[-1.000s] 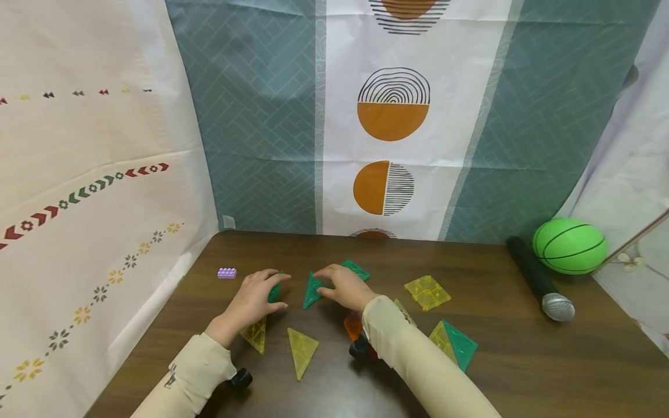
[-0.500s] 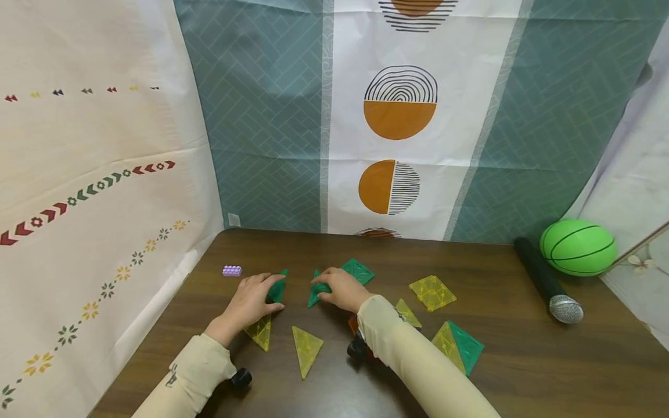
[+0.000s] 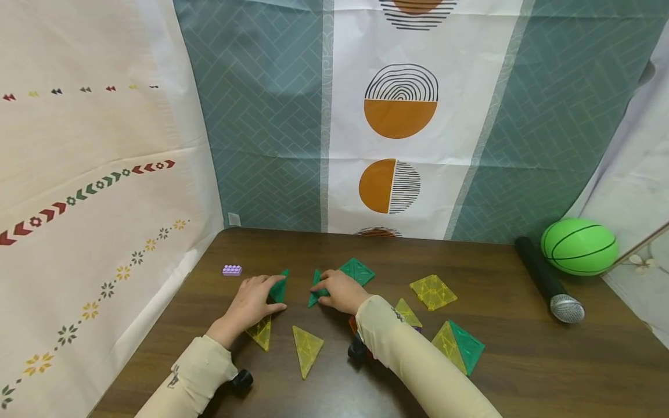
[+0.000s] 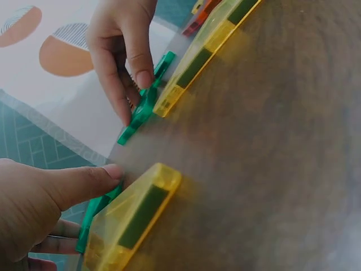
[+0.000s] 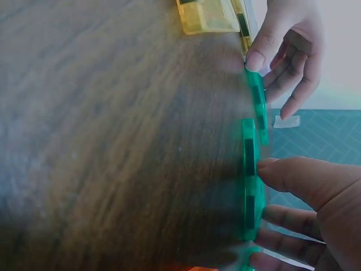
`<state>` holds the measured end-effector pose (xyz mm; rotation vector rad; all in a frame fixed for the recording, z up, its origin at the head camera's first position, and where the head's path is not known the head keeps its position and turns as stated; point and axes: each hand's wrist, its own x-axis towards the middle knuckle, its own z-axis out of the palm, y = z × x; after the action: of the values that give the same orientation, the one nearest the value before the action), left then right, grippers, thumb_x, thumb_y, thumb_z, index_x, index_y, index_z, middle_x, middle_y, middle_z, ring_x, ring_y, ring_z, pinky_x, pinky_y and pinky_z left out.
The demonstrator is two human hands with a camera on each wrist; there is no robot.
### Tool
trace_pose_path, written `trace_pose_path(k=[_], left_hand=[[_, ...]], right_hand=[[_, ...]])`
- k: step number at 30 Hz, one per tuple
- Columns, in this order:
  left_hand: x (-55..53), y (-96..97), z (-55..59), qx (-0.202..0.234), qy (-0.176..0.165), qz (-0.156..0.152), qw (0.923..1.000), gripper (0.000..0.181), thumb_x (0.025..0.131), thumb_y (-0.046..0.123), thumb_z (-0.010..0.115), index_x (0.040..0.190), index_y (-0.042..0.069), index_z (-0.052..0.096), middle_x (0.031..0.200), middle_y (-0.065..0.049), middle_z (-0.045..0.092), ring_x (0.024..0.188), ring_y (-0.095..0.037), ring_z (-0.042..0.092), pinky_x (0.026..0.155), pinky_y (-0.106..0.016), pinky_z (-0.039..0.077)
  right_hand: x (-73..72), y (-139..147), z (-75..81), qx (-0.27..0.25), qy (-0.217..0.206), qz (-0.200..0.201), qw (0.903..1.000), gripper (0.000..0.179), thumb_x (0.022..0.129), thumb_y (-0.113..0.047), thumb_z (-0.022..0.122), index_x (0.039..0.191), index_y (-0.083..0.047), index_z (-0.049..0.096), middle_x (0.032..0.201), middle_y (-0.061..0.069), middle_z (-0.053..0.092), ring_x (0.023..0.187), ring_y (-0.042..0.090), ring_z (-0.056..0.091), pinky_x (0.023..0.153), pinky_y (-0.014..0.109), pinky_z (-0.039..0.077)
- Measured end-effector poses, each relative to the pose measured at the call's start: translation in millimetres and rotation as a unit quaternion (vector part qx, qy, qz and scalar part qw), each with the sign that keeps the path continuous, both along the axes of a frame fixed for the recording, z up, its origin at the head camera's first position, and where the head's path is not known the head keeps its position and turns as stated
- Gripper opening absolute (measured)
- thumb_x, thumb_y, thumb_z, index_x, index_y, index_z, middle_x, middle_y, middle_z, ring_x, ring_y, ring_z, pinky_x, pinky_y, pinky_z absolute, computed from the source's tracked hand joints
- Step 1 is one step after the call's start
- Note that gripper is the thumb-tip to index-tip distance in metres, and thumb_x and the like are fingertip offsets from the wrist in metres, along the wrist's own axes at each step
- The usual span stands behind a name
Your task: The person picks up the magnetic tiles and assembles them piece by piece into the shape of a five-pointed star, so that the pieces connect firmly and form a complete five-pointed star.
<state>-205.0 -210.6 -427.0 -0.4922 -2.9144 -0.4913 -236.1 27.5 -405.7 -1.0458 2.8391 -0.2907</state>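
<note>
In the head view my left hand (image 3: pixel 253 299) has its thumb and fingers about a green triangular magnetic tile (image 3: pixel 279 288), gripping it by its edges on the table. My right hand (image 3: pixel 343 291) pinches another green triangular magnetic tile (image 3: pixel 315 293) between thumb and fingers, a short gap away. From the right wrist, this right-hand tile (image 5: pixel 250 180) lies flat, the thumb at its near edge. Under the left palm a yellow triangular tile (image 3: pixel 260 332) pokes out. A second yellow triangle (image 3: pixel 306 350) lies between the forearms.
Behind the right hand is a green tile (image 3: pixel 358 270). To its right lie a yellow square tile (image 3: pixel 433 292) and a yellow-and-green pair (image 3: pixel 467 346). An orange tile (image 3: pixel 352 323) is mostly hidden by the sleeve. Farther out: purple brick (image 3: pixel 232 270), microphone (image 3: pixel 549 281), green ball (image 3: pixel 579 247).
The right hand's fingers have come down onto its green tile and closed on it. The left hand's thumb and fingers have drawn in slightly around its tile. The head view has shifted slightly.
</note>
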Motion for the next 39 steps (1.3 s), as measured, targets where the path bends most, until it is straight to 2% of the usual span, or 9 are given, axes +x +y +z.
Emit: trace_pose_path(k=[4, 12, 27, 39], left_hand=[[1.0, 2.6, -1.7, 0.0, 0.002, 0.006, 1.0, 0.065, 0.078, 0.037, 0.078, 0.134, 0.011, 0.055, 0.126, -0.019, 0.06, 0.118, -0.04, 0.054, 0.104, -0.059, 0.036], [5.0, 6.7, -7.7, -0.006, 0.03, 0.016, 0.9994, 0.066, 0.076, 0.042, 0.079, 0.13, 0.01, 0.058, 0.121, -0.018, 0.062, 0.115, -0.038, 0.056, 0.103, -0.057, 0.039], [11.6, 22.0, -8.6, -0.016, 0.059, 0.012, 0.998, 0.065, 0.074, 0.043, 0.08, 0.124, 0.008, 0.061, 0.113, -0.014, 0.064, 0.107, -0.034, 0.059, 0.102, -0.052, 0.041], [15.2, 30.3, -8.4, -0.008, 0.059, 0.005, 0.9982, 0.066, 0.073, 0.043, 0.08, 0.125, 0.009, 0.06, 0.111, -0.012, 0.064, 0.107, -0.032, 0.059, 0.101, -0.052, 0.042]], right_hand=[[0.2, 1, -0.3, 0.004, 0.004, 0.004, 1.0, 0.036, 0.093, -0.026, 0.064, 0.128, -0.02, 0.064, 0.139, 0.01, 0.053, 0.127, 0.028, 0.052, 0.106, 0.04, 0.045], [2.0, 2, -0.9, 0.014, 0.018, 0.011, 0.9997, 0.036, 0.092, -0.026, 0.064, 0.128, -0.02, 0.064, 0.14, 0.011, 0.053, 0.128, 0.028, 0.051, 0.106, 0.041, 0.044], [3.9, 5, 2.8, 0.014, -0.001, 0.012, 0.9998, 0.036, 0.093, -0.024, 0.064, 0.129, -0.019, 0.063, 0.145, 0.011, 0.049, 0.132, 0.027, 0.05, 0.106, 0.04, 0.045], [4.3, 11, 1.9, 0.017, -0.014, 0.023, 0.9995, 0.037, 0.094, -0.023, 0.063, 0.13, -0.018, 0.062, 0.148, 0.01, 0.046, 0.133, 0.028, 0.048, 0.107, 0.041, 0.044]])
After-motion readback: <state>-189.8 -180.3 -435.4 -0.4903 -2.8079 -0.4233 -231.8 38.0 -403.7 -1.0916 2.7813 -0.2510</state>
